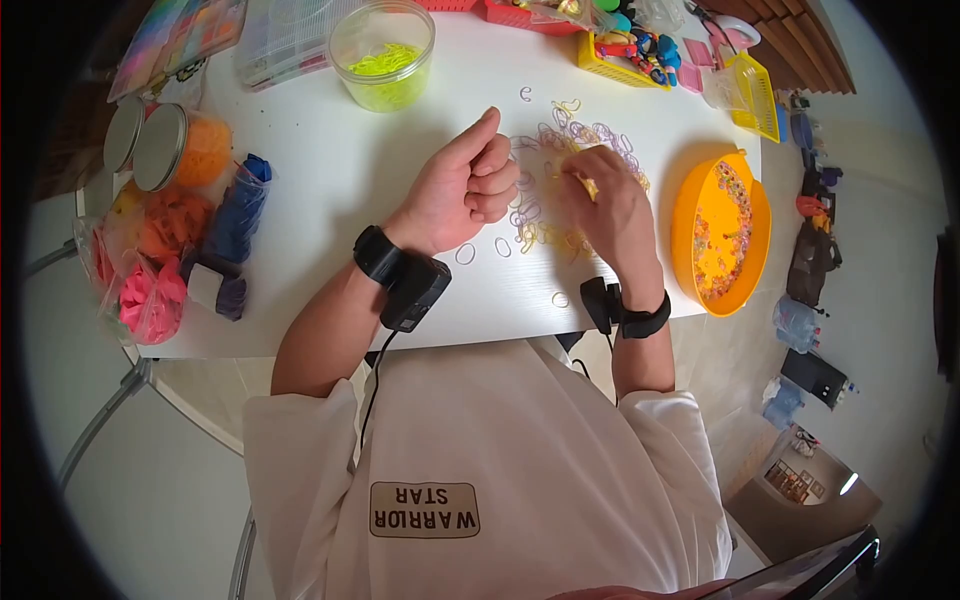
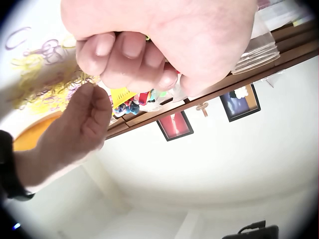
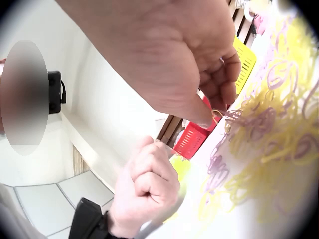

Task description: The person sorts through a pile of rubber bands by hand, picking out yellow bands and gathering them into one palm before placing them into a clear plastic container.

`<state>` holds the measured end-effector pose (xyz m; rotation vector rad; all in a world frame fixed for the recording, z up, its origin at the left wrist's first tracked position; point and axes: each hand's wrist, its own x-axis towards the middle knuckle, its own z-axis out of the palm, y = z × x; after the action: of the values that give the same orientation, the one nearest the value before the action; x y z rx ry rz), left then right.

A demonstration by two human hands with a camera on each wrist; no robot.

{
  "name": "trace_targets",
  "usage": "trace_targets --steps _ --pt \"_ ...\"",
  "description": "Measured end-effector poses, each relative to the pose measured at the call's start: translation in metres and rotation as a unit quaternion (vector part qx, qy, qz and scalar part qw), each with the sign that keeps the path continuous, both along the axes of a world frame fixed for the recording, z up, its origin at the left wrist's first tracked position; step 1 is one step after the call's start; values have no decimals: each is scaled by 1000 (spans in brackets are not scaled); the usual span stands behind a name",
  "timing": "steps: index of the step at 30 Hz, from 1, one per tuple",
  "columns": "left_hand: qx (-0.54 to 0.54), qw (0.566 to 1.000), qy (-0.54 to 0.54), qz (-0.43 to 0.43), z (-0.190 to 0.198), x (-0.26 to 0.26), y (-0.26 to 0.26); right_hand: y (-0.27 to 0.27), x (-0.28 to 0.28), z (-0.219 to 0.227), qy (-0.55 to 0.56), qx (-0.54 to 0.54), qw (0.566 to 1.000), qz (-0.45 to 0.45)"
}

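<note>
Small yellow and purple rubber bands (image 1: 545, 228) lie in a loose pile on the white table, with a few single ones near the front edge. My right hand (image 1: 612, 205) is over the pile. Its thumb and fingertips pinch a rubber band (image 3: 216, 116) just above the heap in the right wrist view. To the left of the pile, my left hand (image 1: 462, 190) is raised in a fist, thumb pointing up. Its curled fingers (image 2: 130, 46) close against the palm, and a tiny yellow-green speck shows between them; the inside of the fist is hidden.
An orange bowl (image 1: 683, 240) of mixed beads stands at the right edge. A clear tub (image 1: 382, 95) of lime-green bands sits behind the left hand. Lidded jars (image 1: 160, 148) and bagged bundles (image 1: 238, 215) line the left side. Yellow baskets (image 1: 625, 72) stand at the back right.
</note>
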<state>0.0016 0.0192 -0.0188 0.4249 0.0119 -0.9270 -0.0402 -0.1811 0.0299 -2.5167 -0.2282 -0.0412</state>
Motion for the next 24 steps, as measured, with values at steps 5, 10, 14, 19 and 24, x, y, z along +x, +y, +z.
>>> trace_targets --steps 5,10,14,19,24 --pt "5 1000 -14 -15 -2 -1 -3 -6 -1 4 -66 90 992 -59" --pt "39 999 -14 -31 -2 -6 -6 1 -12 17 -21 135 988 -69" --pt "61 997 -14 -43 -4 -9 -12 16 -10 21 -45 104 993 44" --pt "80 997 6 -20 -4 -11 -14 18 -11 16 -31 136 987 74" --pt "74 997 -5 -37 -2 -11 -13 7 -5 16 -9 79 997 -3"
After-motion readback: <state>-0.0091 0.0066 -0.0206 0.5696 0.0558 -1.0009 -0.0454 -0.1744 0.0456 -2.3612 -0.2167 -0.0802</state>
